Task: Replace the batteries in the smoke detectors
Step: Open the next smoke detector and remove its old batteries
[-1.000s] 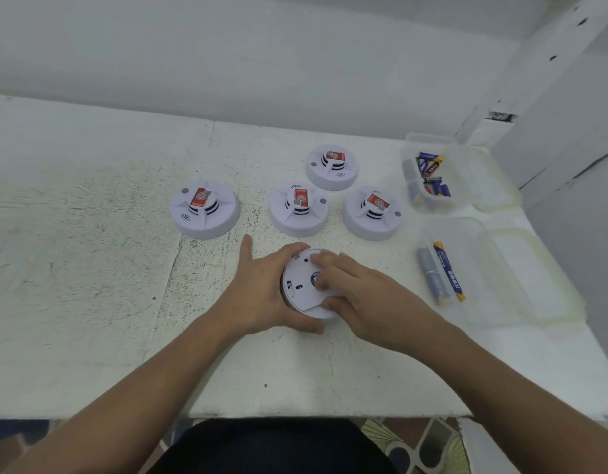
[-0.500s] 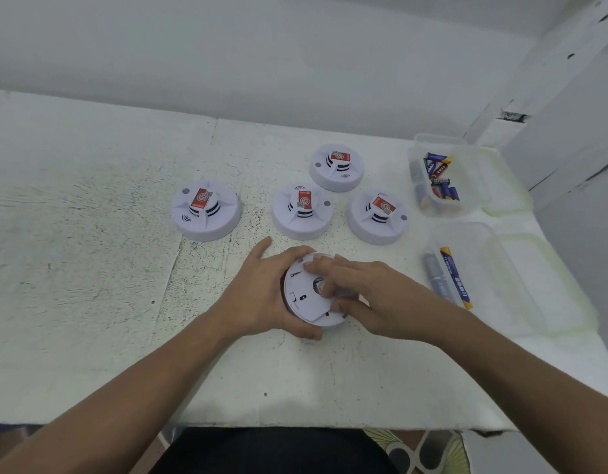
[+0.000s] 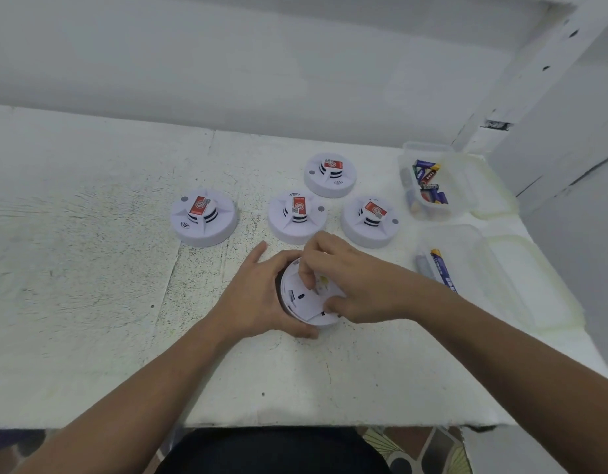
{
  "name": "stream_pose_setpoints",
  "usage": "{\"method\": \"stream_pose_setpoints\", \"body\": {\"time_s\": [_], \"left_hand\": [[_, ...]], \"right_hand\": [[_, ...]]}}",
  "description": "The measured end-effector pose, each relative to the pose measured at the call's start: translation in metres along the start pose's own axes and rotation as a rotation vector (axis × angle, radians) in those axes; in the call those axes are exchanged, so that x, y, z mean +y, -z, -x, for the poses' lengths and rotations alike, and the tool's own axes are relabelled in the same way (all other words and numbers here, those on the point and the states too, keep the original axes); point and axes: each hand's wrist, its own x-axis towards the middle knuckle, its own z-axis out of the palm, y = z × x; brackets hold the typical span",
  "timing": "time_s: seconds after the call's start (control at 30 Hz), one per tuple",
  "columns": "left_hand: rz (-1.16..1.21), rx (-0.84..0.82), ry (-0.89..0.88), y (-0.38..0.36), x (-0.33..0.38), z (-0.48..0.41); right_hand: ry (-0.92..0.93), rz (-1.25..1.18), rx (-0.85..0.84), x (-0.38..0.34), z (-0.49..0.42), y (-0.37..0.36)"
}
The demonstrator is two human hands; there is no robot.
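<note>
**Q:** ok so which step is this? battery swap or just opening it up?

**A:** Opening it up, I'd say. The upturned detector point(image 3: 307, 302) sits face-down on the surface point(image 3: 90, 268), dead centre, right in front of the person. The left hand point(image 3: 258, 295) has its grip wrapped round the rim at 9 o'clock, holding the body steady. The right hand point(image 3: 357, 278) pinches the back cover point(image 3: 304, 297), fingertips curled on top and thumb at the 6 o'clock edge. Can't tell if the cover is actually loose yet, the fingers hide the seam.

**Q:** and after that?

**A:** My guess is the cover needs to come fully free, then the old cells out. The replacements look handy: two loose batteries point(image 3: 436, 271) lie in the near tub point(image 3: 466, 254) at 3 o'clock, and there's a fuller far tub point(image 3: 406, 147) at 2 o'clock. The other detectors point(image 3: 297, 215) are spread from 10 to 1 o'clock, all face-up, so they probably haven't been opened.
</note>
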Motion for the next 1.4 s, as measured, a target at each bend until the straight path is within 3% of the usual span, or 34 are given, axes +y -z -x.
{"method": "stream_pose_setpoints", "body": {"time_s": [0.17, 0.33, 0.43, 0.67, 0.83, 1.0, 1.17, 1.4], "left_hand": [[0.002, 0.022, 0.029, -0.001, 0.001, 0.002], [-0.001, 0.050, 0.022, 0.000, 0.003, 0.004], [0.003, 0.063, 0.026, -0.001, 0.004, 0.005], [-0.005, 0.049, 0.004, 0.000, 0.007, 0.005], [-0.014, 0.032, 0.003, 0.000, 0.007, 0.004], [-0.028, 0.032, 0.013, 0.001, 0.007, 0.004], [-0.029, 0.031, 0.021, 0.001, 0.008, 0.005], [-0.039, 0.040, 0.017, 0.001, 0.008, 0.006]], "right_hand": [[-0.110, -0.155, 0.226, 0.000, 0.008, -0.009], [-0.518, -0.651, 0.732, 0.012, 0.015, -0.025], [-0.704, -0.590, 0.849, 0.016, 0.022, -0.038], [-0.635, -0.130, 0.867, 0.012, 0.030, -0.070], [-0.742, 0.150, 0.716, 0.016, 0.025, -0.079], [-0.815, 0.246, 0.526, 0.012, 0.027, -0.072], [-0.812, 0.177, 0.462, 0.017, 0.025, -0.053], [-0.549, -0.261, 0.745, 0.006, 0.016, -0.025]]}}
